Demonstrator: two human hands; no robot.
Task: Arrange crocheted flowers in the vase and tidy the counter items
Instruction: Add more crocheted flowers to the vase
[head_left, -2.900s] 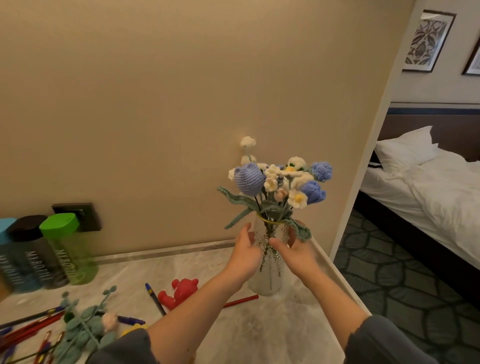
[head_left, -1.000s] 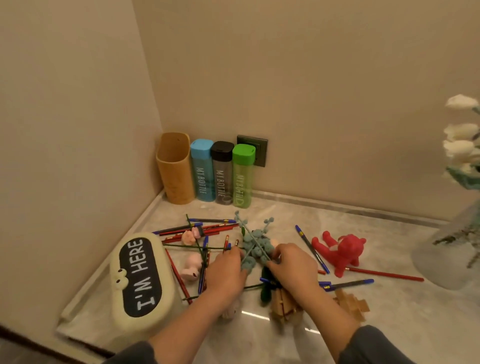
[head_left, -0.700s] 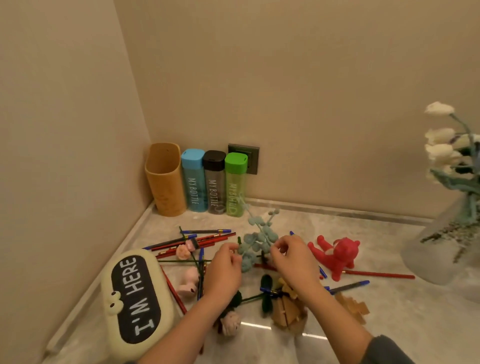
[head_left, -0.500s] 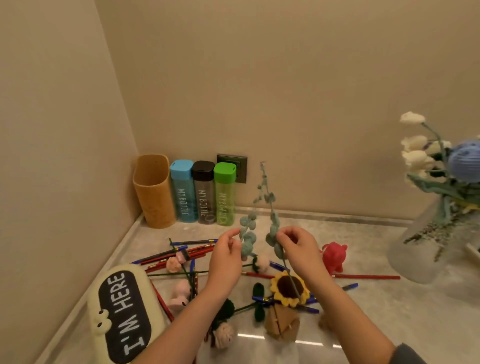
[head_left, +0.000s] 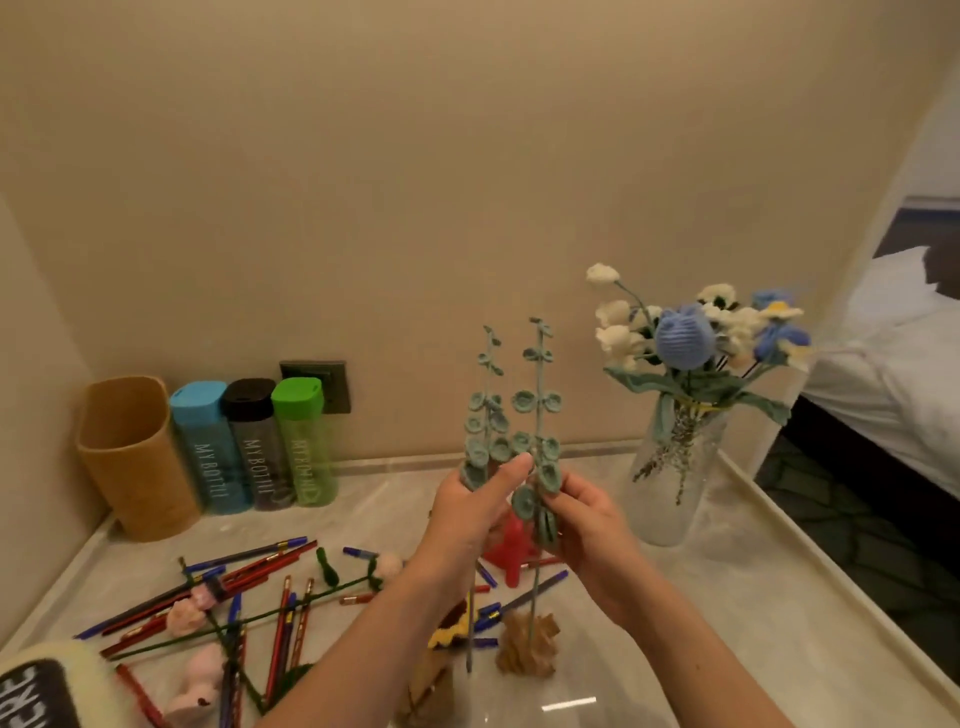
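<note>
The left hand (head_left: 467, 514) grips the left sprig (head_left: 485, 415) of green crocheted leaves, thumb pressed over the lowest leaves. The right hand (head_left: 587, 519) pinches the right sprig (head_left: 537, 410) low on its leafy part. Both sprigs stand upright side by side above the table (head_left: 727, 623), with their thin stems hanging below the hands.

Under the hands lie a red toy (head_left: 511, 551), a yellow crocheted sunflower (head_left: 452, 631) and a wooden piece (head_left: 524, 649). To the left, pencils and pens (head_left: 280, 597) lie crossed with pink crocheted flowers (head_left: 187, 613) and green stems, and a cream case (head_left: 36, 691) sits at the near left corner.

To the right of the hands stands the glass vase (head_left: 670, 499), close to the back wall and holding blue and white crocheted flowers (head_left: 680, 343). The table in front of it is bare out to the raised right edge (head_left: 831, 582) — beyond that are the floor and a bed (head_left: 883, 389).

In the back left corner a tan holder (head_left: 130, 457) and three bottles (head_left: 254, 441) — blue, black, green — stand in a row against the wall.
</note>
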